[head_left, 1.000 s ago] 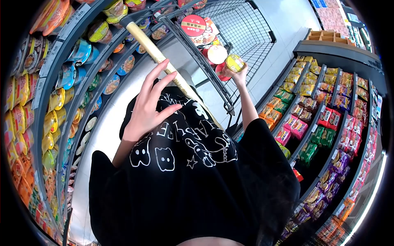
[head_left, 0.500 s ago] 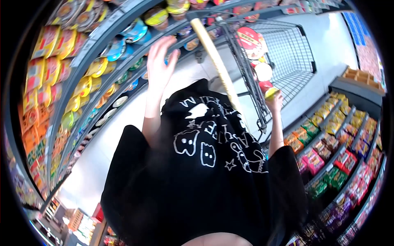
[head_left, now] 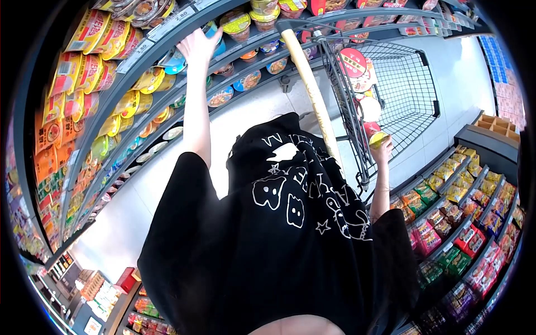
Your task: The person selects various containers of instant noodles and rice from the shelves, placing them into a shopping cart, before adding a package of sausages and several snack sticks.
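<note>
My left hand (head_left: 196, 47) reaches to the shelf edge, its thumb and fingers spread, among blue-lidded cups (head_left: 174, 61); no item shows in its grasp. On the right, my right hand (head_left: 383, 151) is closed around a yellow-lidded cup (head_left: 378, 139) at the near side of the shopping cart (head_left: 407, 92). Beside that cup, a row of containers runs along the cart's side: a red one (head_left: 371, 128), a white-topped one (head_left: 369, 109) and a large red-lidded bowl (head_left: 352, 62). The cart's pale handle (head_left: 310, 89) lies between my hands.
Shelves (head_left: 120, 84) of bowls, cups and packets curve along the left and top. At the lower right stands a tiered rack (head_left: 446, 223) of bagged snacks. A brown divided tray (head_left: 494, 124) and stacked blue goods (head_left: 494, 56) are at the far right.
My left hand has moved up and left, from in front of the shelves to the shelf edge by the blue-lidded cups. My right hand still holds the yellow-lidded cup. The whole view has shifted slightly.
</note>
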